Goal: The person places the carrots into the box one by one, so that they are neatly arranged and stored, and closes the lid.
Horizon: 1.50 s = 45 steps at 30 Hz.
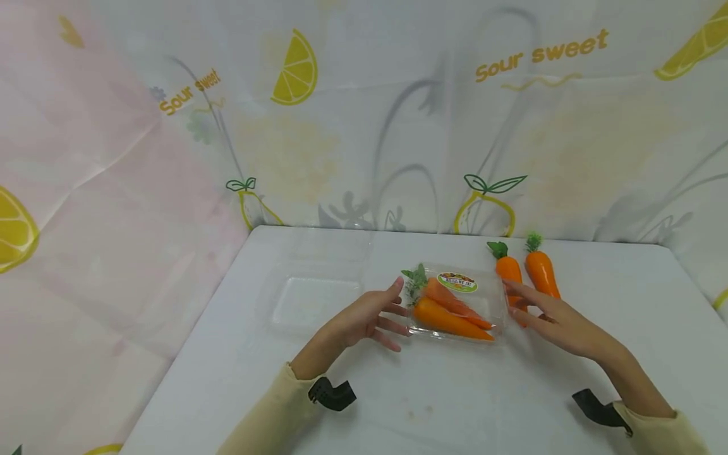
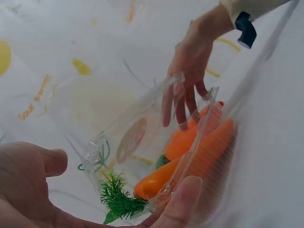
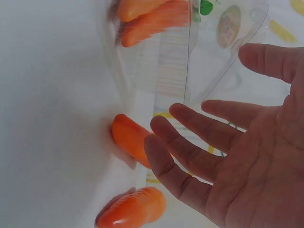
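Note:
A clear plastic box (image 1: 483, 309) lies on the table with two carrots (image 1: 449, 319) inside, their green tops at its left end. Its lid (image 2: 126, 114) bears an oval label (image 1: 457, 282) and stands at an angle to the base in both wrist views. My left hand (image 1: 370, 316) is at the box's left end, fingers spread and fingertips at the edge, with the thumb apart. At the right end is my right hand (image 1: 560, 322), its fingers loosely extended; the right wrist view shows nothing held in it. Contact there is unclear.
Two loose carrots, one upright-lying carrot (image 1: 542, 272) and another (image 1: 508, 268) partly behind the right hand, lie right of the box. A second clear plastic container (image 1: 290, 322) sits at the left. A printed curtain (image 1: 352, 139) hangs behind the white table (image 1: 443, 392).

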Available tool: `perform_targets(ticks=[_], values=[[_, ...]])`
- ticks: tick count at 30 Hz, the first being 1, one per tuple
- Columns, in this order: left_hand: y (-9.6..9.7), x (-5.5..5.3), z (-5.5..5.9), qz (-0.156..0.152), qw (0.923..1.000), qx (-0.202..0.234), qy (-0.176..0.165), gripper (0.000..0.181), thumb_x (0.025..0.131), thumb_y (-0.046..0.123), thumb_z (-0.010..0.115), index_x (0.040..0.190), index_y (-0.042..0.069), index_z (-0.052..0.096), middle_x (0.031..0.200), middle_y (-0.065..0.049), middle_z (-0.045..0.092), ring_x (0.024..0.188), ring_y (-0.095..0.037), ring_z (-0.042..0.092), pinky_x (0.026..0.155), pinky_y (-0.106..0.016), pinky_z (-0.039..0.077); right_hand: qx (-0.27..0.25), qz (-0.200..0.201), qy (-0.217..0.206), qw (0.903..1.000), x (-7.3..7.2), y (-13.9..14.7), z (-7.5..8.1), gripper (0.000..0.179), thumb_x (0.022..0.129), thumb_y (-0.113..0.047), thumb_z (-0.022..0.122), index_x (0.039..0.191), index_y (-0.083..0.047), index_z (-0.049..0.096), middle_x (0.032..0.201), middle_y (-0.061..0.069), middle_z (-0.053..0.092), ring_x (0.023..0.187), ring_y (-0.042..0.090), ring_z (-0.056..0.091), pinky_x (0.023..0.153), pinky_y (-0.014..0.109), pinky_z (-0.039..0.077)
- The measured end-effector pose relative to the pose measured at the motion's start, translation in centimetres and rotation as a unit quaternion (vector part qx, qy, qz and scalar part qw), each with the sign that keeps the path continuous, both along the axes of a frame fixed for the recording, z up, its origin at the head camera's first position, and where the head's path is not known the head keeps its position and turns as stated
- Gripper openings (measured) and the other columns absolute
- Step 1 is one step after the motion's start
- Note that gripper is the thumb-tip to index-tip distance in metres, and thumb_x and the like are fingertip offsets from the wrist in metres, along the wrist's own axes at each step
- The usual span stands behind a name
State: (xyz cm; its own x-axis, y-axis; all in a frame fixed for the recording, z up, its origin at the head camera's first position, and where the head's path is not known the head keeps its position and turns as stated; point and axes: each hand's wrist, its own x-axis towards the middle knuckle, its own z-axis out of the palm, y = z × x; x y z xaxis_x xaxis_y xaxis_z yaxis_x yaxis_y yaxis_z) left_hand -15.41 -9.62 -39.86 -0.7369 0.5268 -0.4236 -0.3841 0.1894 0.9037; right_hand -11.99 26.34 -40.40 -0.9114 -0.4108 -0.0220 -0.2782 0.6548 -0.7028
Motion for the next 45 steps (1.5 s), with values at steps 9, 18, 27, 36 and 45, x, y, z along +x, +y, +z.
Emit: perform_targets(ticks=[9,18,27,36,45], values=[[-0.1,0.1,-0.3,-0.045,0.9986,-0.021,-0.016,0.063,0.102,0.048,0.048,0.126,-0.010,0.052,0.115,-0.021,0.063,0.094,-0.031,0.071,0.063,-0.037,0.059,0.038,-0.053,-0.032,0.9974,0.2,-0.7,0.3,0.061,0.100,-0.036,0.056,0.143,0.004,0.041,0.119,0.021,0.064,0.098,0.032,0.065,0.076,0.049,0.056],[-0.3,-0.1,-0.6,-0.077,0.9968,0.009,-0.020,0.042,0.104,0.021,0.052,0.128,-0.012,0.050,0.119,-0.025,0.062,0.097,-0.031,0.070,0.069,-0.036,0.059,0.003,-0.079,-0.062,0.9949,0.7,-1.1,-0.5,0.058,0.100,-0.034,0.058,0.139,0.007,0.044,0.091,0.005,0.073,0.074,0.019,0.065,0.059,0.031,0.054],[0.4,-0.1,-1.0,-0.023,0.9993,-0.003,-0.030,0.044,0.097,0.015,0.059,0.128,-0.014,0.046,0.112,-0.020,0.065,0.092,-0.029,0.071,0.070,-0.035,0.059,-0.081,-0.026,-0.130,0.9879,0.7,-1.0,0.0,0.059,0.099,-0.019,0.060,0.146,0.008,0.035,0.097,0.009,0.072,0.079,0.025,0.066,0.056,0.033,0.055],[0.8,0.1,-1.7,-0.017,0.9991,-0.007,-0.038,0.028,0.096,0.014,0.059,0.110,-0.011,0.061,0.095,-0.016,0.071,0.080,-0.020,0.071,0.070,-0.033,0.059,-0.104,-0.037,-0.201,0.9734,1.0,-1.2,0.0,0.075,0.095,-0.019,0.067,0.151,0.004,0.022,0.105,0.015,0.070,0.086,0.028,0.065,0.058,0.038,0.055],[1.2,0.4,-1.5,-0.033,0.9982,-0.038,-0.033,0.032,0.097,0.014,0.059,0.107,-0.016,0.063,0.083,-0.012,0.070,0.071,-0.018,0.069,0.062,-0.031,0.059,-0.114,-0.079,-0.239,0.9612,1.0,-1.5,-0.5,0.058,0.098,-0.026,0.062,0.138,0.011,0.043,0.099,0.012,0.072,0.086,0.025,0.065,0.061,0.038,0.056]])
